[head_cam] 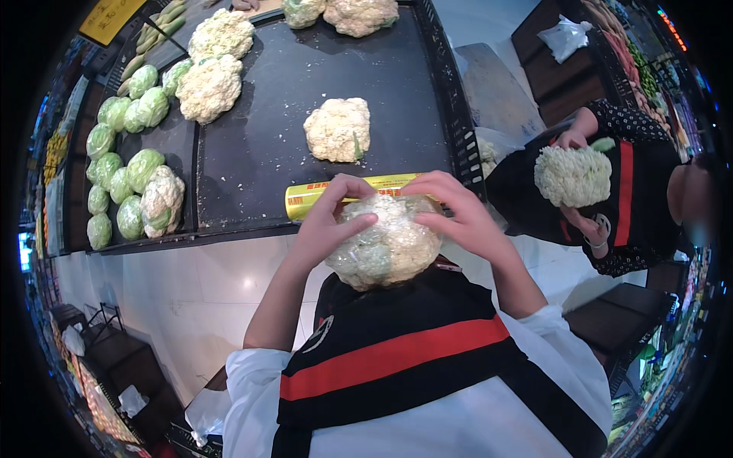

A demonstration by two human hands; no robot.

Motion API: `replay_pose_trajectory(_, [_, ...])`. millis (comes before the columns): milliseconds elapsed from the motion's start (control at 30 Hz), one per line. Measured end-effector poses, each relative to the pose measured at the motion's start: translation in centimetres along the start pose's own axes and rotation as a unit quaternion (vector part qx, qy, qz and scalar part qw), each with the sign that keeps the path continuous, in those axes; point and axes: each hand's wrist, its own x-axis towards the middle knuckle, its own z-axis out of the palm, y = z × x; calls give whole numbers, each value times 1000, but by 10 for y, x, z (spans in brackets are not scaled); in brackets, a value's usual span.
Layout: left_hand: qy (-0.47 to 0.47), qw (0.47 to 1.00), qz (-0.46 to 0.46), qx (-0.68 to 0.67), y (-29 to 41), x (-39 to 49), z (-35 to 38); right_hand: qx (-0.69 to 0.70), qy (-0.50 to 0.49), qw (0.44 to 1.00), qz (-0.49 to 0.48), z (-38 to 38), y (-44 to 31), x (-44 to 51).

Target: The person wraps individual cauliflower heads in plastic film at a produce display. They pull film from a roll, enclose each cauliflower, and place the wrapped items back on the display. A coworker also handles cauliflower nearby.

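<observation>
A cauliflower head in clear plastic film (389,246) rests against the black apron at its lower side. My left hand (338,220) touches its upper left, thumb and fingers on the film. Over its upper right lies my right hand (455,209), fingers bent towards the middle. Behind both hands, at the near edge of the black display tray (263,160), lies a yellow printed roll box (303,200), partly hidden by them. A single cauliflower (338,130) sits farther back on the tray.
More cauliflowers (211,89) stand at the tray's back and left, beside wrapped round green vegetables (130,216). A co-worker in a black and red apron (624,194) at the right holds a cauliflower (572,176). The tray's slotted rim (452,86) runs along its right side.
</observation>
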Motion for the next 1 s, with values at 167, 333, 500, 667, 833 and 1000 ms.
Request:
replay_pose_trajectory(167, [-30,959,145,240,23,1,0,-51,-14,998,-26,5,6,23])
replay_pose_trajectory(333, [-67,945,103,302,42,-6,0,40,-28,998,-49,0,15,28])
replay_pose_trajectory(500, [-84,934,175,300,46,-1,-1,-35,-80,990,-108,-20,17,31])
replay_pose_trajectory(667, [-108,977,92,161,47,4,-1,340,-70,938,-16,-14,15,35])
replay_pose_trajectory(833, [-36,980,97,172,37,25,-1,408,-1,913,-34,-4,2,46])
replay_pose_trajectory(1000, [-46,932,196,302,31,46,-21,-102,73,979,-162,-12,-8,61])
